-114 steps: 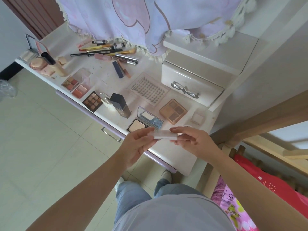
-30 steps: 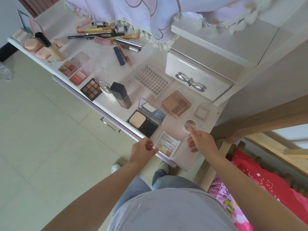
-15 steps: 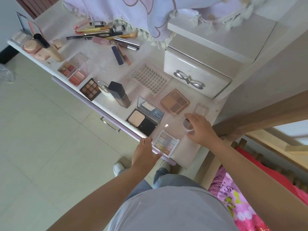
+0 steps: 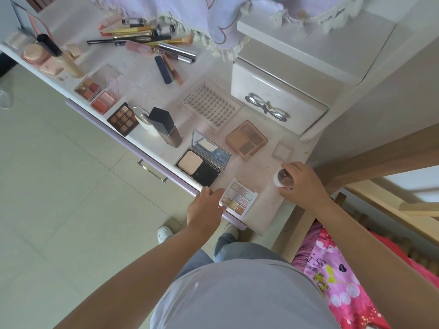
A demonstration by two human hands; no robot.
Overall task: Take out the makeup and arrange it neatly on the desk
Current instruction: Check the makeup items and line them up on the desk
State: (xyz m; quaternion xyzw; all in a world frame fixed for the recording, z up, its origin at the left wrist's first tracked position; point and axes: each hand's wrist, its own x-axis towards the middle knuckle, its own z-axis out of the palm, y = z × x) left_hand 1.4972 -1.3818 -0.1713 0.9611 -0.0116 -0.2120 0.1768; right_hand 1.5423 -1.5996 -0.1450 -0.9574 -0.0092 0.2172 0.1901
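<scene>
Makeup spread across white desk (image 4: 268, 217), most of it in loose rows from far left to near right corner. Right hand (image 4: 303, 184) at near right corner, fingers curled round a small round jar (image 4: 282, 180); jar tilted, open face toward camera, brownish content visible. Whether it rests on the desk or is lifted: cannot tell. Left hand (image 4: 205, 206) at front edge of desk, fingers relaxed and loosely bent, grasping nothing, fingertips just beside the pastel nine-pan palette (image 4: 238, 197). That palette lies flat at the front edge, between the two hands.

Behind it: open black compact with mirror (image 4: 202, 163), lid raised. To its right, tan four-pan palette (image 4: 246, 140), then a small square clear case (image 4: 282, 150) near the jar. Lash tray (image 4: 210, 104) lies further back, beside the small white drawer unit (image 4: 273, 98).

Left along the front edge: dark-capped foundation bottle (image 4: 166, 128) lying down, brown nine-pan palette (image 4: 123, 119), two pink blush palettes (image 4: 95, 95). Far back: brushes, pencils and tubes (image 4: 145, 40) in a loose pile, partly under a fringed lilac cloth (image 4: 213, 17).
</scene>
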